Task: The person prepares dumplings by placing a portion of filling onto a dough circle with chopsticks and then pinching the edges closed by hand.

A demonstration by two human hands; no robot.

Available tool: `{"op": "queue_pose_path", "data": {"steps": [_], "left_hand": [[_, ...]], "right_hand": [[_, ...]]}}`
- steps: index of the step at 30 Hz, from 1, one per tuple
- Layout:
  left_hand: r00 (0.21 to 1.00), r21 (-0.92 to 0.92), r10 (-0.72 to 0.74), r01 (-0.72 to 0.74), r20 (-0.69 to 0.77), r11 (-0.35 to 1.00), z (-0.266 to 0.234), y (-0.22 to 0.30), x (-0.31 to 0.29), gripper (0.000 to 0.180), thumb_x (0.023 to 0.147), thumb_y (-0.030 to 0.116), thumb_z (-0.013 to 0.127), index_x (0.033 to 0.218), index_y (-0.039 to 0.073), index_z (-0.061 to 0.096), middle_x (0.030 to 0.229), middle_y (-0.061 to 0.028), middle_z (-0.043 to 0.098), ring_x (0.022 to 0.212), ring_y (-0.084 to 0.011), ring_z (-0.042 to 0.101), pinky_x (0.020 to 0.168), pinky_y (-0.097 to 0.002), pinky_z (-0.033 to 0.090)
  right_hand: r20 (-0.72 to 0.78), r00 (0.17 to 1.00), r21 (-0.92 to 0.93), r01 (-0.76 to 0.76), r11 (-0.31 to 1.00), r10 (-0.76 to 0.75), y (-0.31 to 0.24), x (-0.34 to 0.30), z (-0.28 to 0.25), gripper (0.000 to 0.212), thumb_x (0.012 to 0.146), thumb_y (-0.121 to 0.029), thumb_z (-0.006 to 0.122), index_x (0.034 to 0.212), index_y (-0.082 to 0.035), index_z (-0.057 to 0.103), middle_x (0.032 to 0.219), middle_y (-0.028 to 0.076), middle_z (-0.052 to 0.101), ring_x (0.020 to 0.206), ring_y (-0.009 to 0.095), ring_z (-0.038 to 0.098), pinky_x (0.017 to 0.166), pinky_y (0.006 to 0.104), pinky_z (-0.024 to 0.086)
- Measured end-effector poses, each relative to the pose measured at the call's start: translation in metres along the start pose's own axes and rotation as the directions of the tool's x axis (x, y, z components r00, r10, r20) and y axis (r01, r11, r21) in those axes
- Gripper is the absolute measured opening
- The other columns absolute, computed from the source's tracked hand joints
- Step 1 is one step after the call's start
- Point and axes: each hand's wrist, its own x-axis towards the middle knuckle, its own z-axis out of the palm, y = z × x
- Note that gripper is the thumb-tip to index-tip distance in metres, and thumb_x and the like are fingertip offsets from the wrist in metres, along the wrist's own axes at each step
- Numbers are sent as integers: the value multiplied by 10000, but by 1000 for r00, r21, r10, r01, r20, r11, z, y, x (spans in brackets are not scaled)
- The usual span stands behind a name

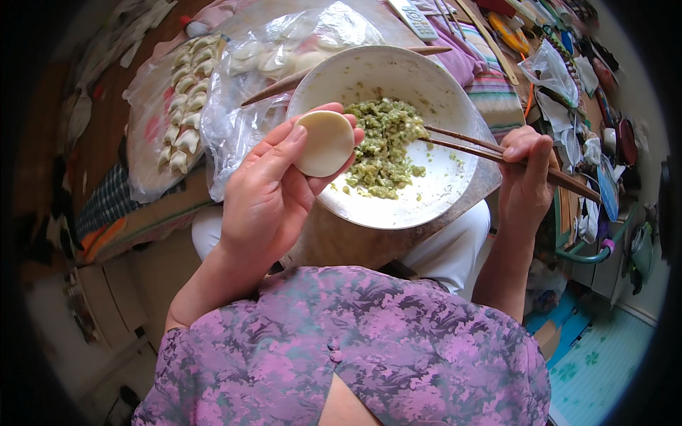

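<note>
A round, pale dumpling wrapper (325, 144) lies across the fingers of my left hand (264, 186), its edge pinned under the thumb. No filling shows on it. My right hand (527, 177) grips a pair of brown wooden chopsticks (465, 144), whose tips reach into the green chopped filling (383, 160). That filling sits heaped in a wide white bowl (447, 186), partly hidden at its left rim by my left hand. Behind the bowl, a tapered wooden rolling pin (278, 88) passes from left to right, its middle hidden.
Rows of folded dumplings (186, 117) lie on a plastic-covered board at the far left. A clear plastic bag (238, 135) covers more pale pieces beside them. A remote control (413, 19) lies at the back. Bags and assorted items crowd the right side. A board edge (348, 254) shows beneath the bowl.
</note>
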Motion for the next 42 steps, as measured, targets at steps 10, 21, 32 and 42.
{"op": "queue_pose_path", "data": {"steps": [10,21,32,42], "left_hand": [[999,-21,-53,53,-6,998,-1,-2,-3,426,1010,190,390,1325,-96,400,1257,-228,531,1208,-312,522,1047,-400,429],[999,-31,-41,40,-14,999,-4,-3,-6,423,1001,195,403,1316,-87,421,1252,-223,540,1210,-315,523,1040,-403,433],[998,-43,-62,62,-9,997,-5,-4,-9,424,999,192,401,1319,-86,419,1256,-230,538,1215,-327,516,1045,-412,428],[999,22,-36,36,9,999,-1,-3,-2,428,1005,196,387,1333,-78,404,1290,-212,521,1215,-305,519,1046,-401,424]], "right_hand": [[-31,996,-477,-88,875,83,-18,1,-1,466,983,-322,523,685,27,603,652,28,529,620,92,457,598,238,352],[161,984,-549,24,835,77,-24,9,7,388,974,-208,538,675,36,583,634,43,513,605,115,449,573,257,349],[95,995,-404,74,912,-39,15,-1,20,411,973,-248,540,671,26,593,636,45,530,625,138,474,620,260,368],[-90,994,-98,57,994,-66,6,-5,5,515,1012,-368,437,675,-3,574,698,76,551,697,140,505,700,261,369]]}}
